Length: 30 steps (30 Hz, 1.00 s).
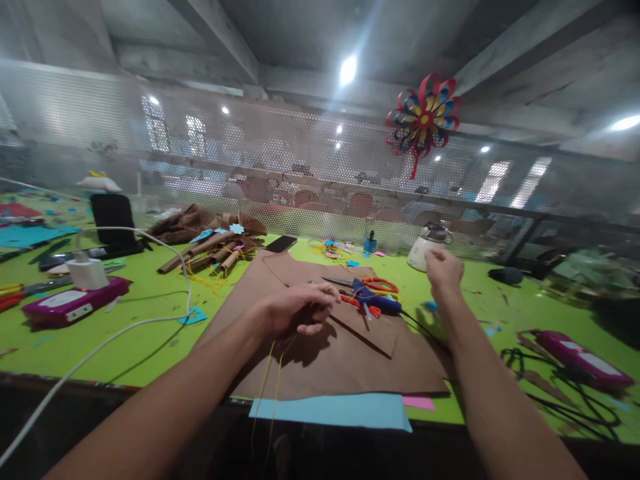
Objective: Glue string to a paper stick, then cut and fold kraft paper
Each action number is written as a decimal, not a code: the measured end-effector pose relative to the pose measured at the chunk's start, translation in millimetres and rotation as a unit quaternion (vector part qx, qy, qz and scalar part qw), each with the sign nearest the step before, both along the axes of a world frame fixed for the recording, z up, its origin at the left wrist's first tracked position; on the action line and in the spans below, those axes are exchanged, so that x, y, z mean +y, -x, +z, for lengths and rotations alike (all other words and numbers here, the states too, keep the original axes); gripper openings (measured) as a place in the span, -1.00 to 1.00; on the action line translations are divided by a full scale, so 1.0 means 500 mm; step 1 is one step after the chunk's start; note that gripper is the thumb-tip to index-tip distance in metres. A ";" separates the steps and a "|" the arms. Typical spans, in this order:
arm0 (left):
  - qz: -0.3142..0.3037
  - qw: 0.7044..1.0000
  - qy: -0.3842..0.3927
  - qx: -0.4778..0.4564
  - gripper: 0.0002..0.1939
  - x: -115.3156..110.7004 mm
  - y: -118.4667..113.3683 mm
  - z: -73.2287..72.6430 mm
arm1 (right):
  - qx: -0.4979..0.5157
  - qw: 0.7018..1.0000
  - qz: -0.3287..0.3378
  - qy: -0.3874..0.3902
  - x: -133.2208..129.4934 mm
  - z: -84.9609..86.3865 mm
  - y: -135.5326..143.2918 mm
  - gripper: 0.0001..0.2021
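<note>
My left hand (306, 310) is above brown paper sheets (320, 377), its fingers curled together. Two strands of yellow string (278, 373) hang from under it, past the table's front edge. My right hand (444, 272) is raised to the right, closed in a fist in front of a white kettle-like pot (419, 252); whatever it may pinch is too small to see. Between the hands, on the paper, lie a blue glue gun (375, 299) and scissors with orange-red handles (381, 285). A light blue paper strip (335, 411) sticks out under the brown sheets.
Rolled brown paper pieces (220, 250) are piled at the back left, near a dark phone (281, 244). Purple power strips stand left (77, 303) and right (583, 360), with cables around them. A perforated screen (310, 160) rises behind the green table (155, 347); a paper flower (425, 120) hangs there.
</note>
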State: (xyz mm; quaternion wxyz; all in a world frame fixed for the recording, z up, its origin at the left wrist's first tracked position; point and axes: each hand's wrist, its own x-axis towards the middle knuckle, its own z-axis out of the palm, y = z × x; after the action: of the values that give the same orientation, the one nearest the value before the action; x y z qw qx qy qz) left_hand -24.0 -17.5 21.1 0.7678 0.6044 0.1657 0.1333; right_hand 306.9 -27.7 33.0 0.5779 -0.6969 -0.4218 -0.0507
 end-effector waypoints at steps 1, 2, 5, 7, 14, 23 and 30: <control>-0.001 1.000 -0.009 0.008 -0.75 0.002 0.003 0.002 | 0.000 0.999 0.029 -0.015 -0.001 0.005 0.024 -0.76; -0.006 1.000 -0.017 0.020 -0.67 0.003 0.007 0.004 | 0.006 0.997 0.076 -0.027 -0.003 0.009 0.050 -0.73; -0.023 0.997 -0.044 0.052 -0.49 0.005 0.017 0.014 | 0.000 0.975 0.219 -0.030 -0.015 0.017 0.119 -0.66; -0.031 0.995 -0.065 0.063 -0.48 0.004 0.021 0.021 | -0.001 0.960 0.280 -0.024 -0.029 0.019 0.149 -0.65; -0.033 0.982 -0.141 0.125 -0.64 -0.007 0.031 0.050 | 0.017 0.774 0.606 0.185 -0.073 0.026 0.209 -0.58; 0.013 0.973 -0.190 0.132 -0.75 0.008 0.058 0.066 | -0.011 0.842 0.511 0.175 -0.036 -0.007 0.220 -0.70; 0.039 0.985 -0.167 0.034 -0.77 0.026 0.084 0.078 | -0.015 0.914 0.391 0.104 -0.017 0.026 0.071 -0.63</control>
State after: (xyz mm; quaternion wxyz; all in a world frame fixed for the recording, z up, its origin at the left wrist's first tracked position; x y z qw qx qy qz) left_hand -65.9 -4.4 60.3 0.6444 0.7211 0.1906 0.1688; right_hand 271.4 -36.0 46.0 0.4690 -0.5317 -0.6723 0.2130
